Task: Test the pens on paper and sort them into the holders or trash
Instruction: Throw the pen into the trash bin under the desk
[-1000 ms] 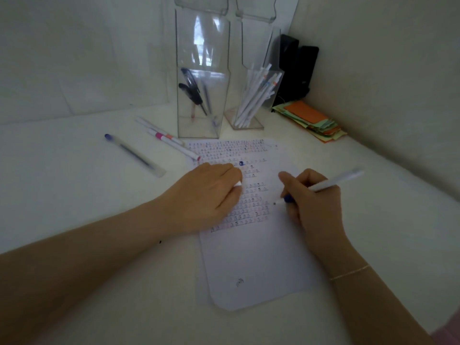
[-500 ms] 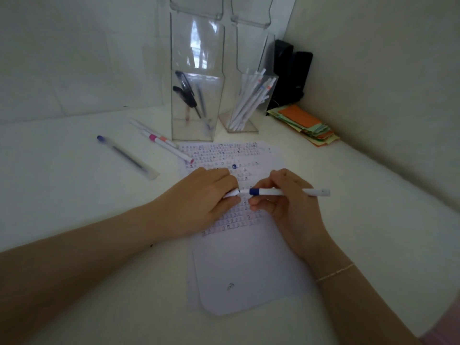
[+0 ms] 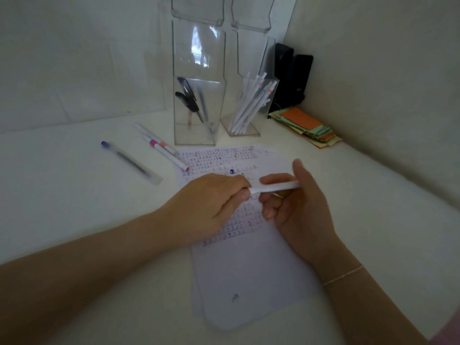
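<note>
White paper (image 3: 249,282) lies nearest on the desk (image 3: 74,207), its lower half blank apart from one small scribble, its upper half covered in rows of tiny test marks. Just above it both hands meet over a white pen (image 3: 275,187) held roughly level. The left hand (image 3: 211,205) curls its fingers and thumb round the pen's left end; whether that end is a cap being seated is hidden by the fingers. The right hand (image 3: 296,202) grips the barrel between forefinger and the fingers beneath, thumb lifted clear.

Judging by this, the step in hand is closing the pen before sorting it. To do it well, keep barrel and cap in one straight line, push along the axis until it seats, and keep the tip off the page.

Farther back, a clear-barrelled pen with a blue cap (image 3: 130,162) lies well apart to the left, and pink-banded and orange-banded white pens (image 3: 167,155) lie side by side, touching the paper's top corner; these look untested. Behind stand two clear holders: the left holder (image 3: 196,113) with dark pens, the right holder (image 3: 249,108) with white ones. This white pen probably belongs in the right one if it writes. No trash bin is visible. Coloured paper slips (image 3: 308,128) sit in the corner.
</note>
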Demonstrator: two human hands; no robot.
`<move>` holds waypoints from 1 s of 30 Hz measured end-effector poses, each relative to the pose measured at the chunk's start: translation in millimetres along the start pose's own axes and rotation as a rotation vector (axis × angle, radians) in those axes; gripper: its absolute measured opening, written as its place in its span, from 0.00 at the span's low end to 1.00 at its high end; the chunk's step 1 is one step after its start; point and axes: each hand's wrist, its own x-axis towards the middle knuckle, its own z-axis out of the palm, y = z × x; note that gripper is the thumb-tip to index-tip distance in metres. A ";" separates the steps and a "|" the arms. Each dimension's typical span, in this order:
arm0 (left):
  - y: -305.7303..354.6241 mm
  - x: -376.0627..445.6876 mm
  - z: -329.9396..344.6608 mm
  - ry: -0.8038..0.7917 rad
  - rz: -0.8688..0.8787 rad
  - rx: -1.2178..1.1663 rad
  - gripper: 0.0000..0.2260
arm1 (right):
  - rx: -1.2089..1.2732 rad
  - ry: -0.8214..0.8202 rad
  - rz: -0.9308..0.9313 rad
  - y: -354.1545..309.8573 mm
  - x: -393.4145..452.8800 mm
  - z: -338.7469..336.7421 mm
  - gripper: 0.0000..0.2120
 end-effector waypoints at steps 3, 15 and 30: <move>0.1 -0.2 0.6 0.093 -0.106 -0.071 0.13 | -0.141 0.112 -0.147 3.1 0.8 -2.3 0.16; -4.3 2.2 2.4 0.319 -0.432 -0.287 0.19 | -0.613 -0.065 -0.285 14.5 -6.2 11.5 0.09; 13.1 15.4 1.4 0.215 -0.348 -0.230 0.13 | -0.386 0.007 -0.189 -19.9 -10.4 3.7 0.04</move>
